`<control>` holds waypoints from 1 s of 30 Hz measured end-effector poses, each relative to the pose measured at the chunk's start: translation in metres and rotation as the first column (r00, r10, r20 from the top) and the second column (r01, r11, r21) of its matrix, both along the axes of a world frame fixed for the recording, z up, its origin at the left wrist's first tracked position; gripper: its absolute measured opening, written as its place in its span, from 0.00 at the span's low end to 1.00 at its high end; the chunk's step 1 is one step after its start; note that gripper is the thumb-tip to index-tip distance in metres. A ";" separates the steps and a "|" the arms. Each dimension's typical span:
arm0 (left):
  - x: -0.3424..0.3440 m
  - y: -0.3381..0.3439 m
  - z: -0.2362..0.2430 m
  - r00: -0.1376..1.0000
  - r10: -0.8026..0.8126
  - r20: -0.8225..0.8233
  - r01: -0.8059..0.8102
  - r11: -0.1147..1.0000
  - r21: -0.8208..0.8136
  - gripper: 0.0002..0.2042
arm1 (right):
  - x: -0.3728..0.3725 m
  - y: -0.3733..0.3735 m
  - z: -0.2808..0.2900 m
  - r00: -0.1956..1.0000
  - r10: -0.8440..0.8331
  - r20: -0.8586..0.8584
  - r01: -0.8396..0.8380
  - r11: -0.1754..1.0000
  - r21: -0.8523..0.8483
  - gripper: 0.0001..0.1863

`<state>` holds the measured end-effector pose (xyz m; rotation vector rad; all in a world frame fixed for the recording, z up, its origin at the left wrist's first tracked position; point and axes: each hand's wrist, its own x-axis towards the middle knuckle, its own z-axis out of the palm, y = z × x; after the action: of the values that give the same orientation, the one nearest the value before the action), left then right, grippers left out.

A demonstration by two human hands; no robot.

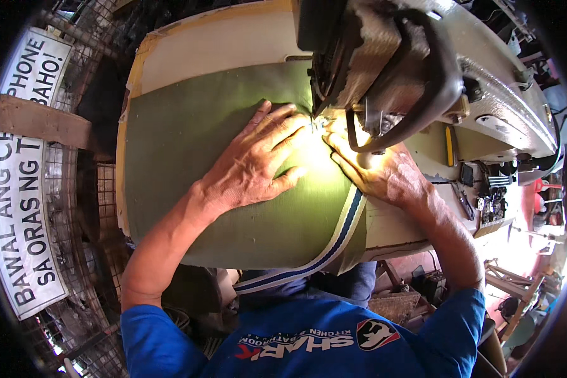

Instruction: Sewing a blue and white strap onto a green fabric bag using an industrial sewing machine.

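Note:
A large green fabric sheet (183, 170) lies under a sewing machine (384, 69), whose lamp throws bright light around the needle area. My left hand (255, 154) rests palm down on the fabric, fingers spread and pointing toward the needle. On the needle's other side, my right hand (378, 170) presses down with its fingers close together. A white strap with a dark blue stripe (343, 227) comes out from under that hand. It curves over the fabric and hangs past the near edge by my lap. Glare and the fingers hide where the strap meets the needle.
A dark curved bar (431, 101) on the machine hangs close above my right hand. A yellow-handled cutter (450, 146) and small dark tools (465, 200) lie at the right. Beyond the left edge stands a wire mesh (107, 195) with white signs (22, 233).

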<state>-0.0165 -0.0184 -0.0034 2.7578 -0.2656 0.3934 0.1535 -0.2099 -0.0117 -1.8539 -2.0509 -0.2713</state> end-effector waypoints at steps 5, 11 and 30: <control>0.003 0.003 0.000 0.999 -0.002 -0.032 0.003 1.000 0.016 0.22 | 0.005 0.001 0.006 1.000 -0.018 -0.005 0.018 1.000 -0.022 0.04; 0.004 -0.001 -0.001 0.999 0.020 -0.028 -0.020 1.000 0.009 0.22 | 0.000 -0.070 0.021 0.945 -0.326 -0.039 0.328 0.944 0.042 0.21; 0.007 0.002 -0.004 1.000 -0.002 0.013 0.002 1.000 0.017 0.16 | 0.028 -0.198 -0.027 0.474 -0.872 -0.125 0.823 0.388 0.416 0.21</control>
<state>-0.0095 -0.0159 -0.0073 2.7726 -0.2764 0.4107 0.1813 -0.4081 -0.0388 -2.4335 -0.7225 -1.0216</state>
